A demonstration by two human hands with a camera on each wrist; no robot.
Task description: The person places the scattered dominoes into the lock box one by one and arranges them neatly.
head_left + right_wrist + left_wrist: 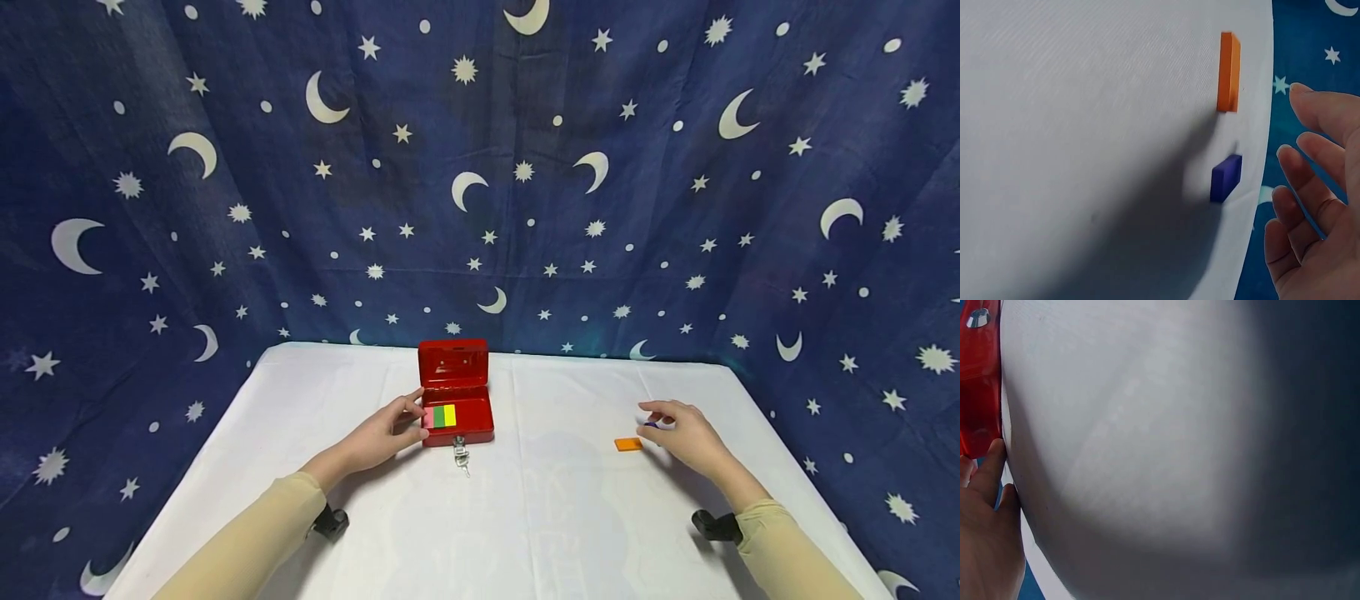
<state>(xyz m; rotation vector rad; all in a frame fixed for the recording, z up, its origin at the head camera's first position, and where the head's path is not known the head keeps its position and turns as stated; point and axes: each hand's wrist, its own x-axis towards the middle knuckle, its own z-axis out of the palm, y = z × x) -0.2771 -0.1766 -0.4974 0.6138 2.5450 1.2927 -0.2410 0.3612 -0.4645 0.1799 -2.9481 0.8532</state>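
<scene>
A red metal cash box [486, 437] stands with its lid raised, and pink, green and yellow blocks [439, 417] lie side by side in its left part. At the box's left side is my left hand [384, 435], its fingers and thumb touching the wall near the corners. My right hand [686, 435] hovers over the table on the right, fingers loosely bent and apart, holding nothing. Below it a purple block [1225, 179] lies on the cloth, mostly hidden by the fingers in the head view. An orange block [628, 444] lies just left of that hand.
A small key [462, 460] hangs from the lock at the box's front. White cloth [555, 500] covers the table. Behind it and at both sides hangs a dark blue curtain [517, 242] with moons and stars.
</scene>
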